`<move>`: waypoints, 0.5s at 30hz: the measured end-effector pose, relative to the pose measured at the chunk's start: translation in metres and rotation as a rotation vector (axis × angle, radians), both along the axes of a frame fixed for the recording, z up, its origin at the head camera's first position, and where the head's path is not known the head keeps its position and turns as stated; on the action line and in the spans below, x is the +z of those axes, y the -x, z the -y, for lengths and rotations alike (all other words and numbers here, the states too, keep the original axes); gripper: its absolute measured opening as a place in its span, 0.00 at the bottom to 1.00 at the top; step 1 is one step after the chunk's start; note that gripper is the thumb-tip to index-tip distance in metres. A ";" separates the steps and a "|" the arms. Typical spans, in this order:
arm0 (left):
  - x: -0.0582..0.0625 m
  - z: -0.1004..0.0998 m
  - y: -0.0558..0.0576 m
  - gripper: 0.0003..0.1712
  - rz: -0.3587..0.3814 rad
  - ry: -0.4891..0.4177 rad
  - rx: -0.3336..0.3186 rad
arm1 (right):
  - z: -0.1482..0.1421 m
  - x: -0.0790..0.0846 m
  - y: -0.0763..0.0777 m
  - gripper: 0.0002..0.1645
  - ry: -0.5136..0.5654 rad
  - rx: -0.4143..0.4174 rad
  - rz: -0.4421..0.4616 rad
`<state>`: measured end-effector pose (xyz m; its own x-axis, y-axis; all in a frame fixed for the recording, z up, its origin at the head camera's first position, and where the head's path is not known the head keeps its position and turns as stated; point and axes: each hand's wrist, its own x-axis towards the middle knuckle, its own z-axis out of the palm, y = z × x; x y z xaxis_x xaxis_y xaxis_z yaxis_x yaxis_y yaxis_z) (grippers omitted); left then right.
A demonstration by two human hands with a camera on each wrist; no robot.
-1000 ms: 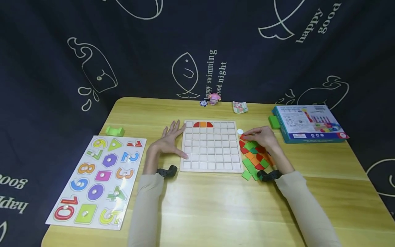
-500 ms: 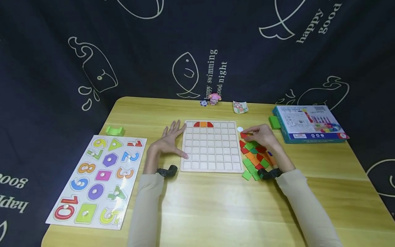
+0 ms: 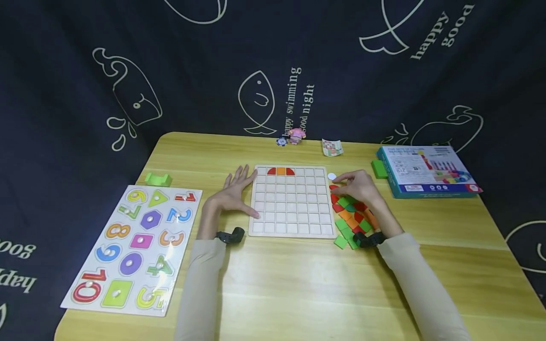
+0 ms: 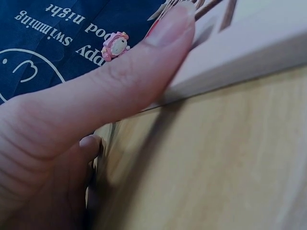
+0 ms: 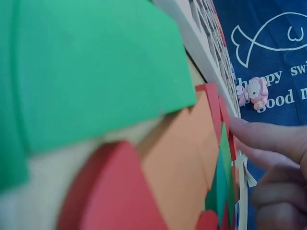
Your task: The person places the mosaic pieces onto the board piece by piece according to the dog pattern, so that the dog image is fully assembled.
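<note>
A square wooden grid board (image 3: 298, 208) lies mid-table, with two red quarter-round tiles and an orange square tile (image 3: 280, 171) in its top row. My left hand (image 3: 230, 195) rests spread along its left edge; the thumb (image 4: 168, 31) lies over the rim. To the board's right is a pile of red, orange and green tiles (image 3: 346, 214). Over the pile's far end is my right hand (image 3: 360, 186), thumb and index finger apart at a red tile (image 3: 333, 188). One fingertip touches red tiles (image 5: 224, 112) in the right wrist view; whether any is pinched is hard to see.
A number-and-shape puzzle board (image 3: 136, 251) lies at left, with a green block (image 3: 158, 180) beyond it. At right are a blue box (image 3: 428, 170) and another green block (image 3: 378, 169). A white disc (image 3: 332, 176), a pattern card (image 3: 332, 148) and a pink figurine (image 3: 296, 135) stand farther back.
My right hand has shifted slightly away from me and left, and its thumb and index finger have spread apart around the red tile. The left hand stays on the board's edge.
</note>
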<state>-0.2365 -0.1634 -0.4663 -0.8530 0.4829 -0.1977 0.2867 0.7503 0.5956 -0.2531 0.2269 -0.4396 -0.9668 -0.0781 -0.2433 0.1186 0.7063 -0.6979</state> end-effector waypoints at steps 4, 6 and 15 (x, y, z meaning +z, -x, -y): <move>-0.001 0.002 0.000 0.79 -0.008 0.007 0.005 | -0.001 0.001 -0.002 0.18 -0.070 -0.017 -0.058; -0.001 0.002 -0.001 0.79 -0.011 0.013 0.008 | 0.000 0.002 -0.002 0.16 -0.098 0.004 -0.079; 0.000 0.001 -0.001 0.80 -0.012 0.016 0.004 | -0.006 -0.002 -0.003 0.19 -0.103 0.015 -0.064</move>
<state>-0.2352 -0.1649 -0.4664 -0.8575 0.4762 -0.1950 0.2908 0.7611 0.5798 -0.2500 0.2326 -0.4413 -0.9795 -0.0706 -0.1885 0.0648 0.7761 -0.6273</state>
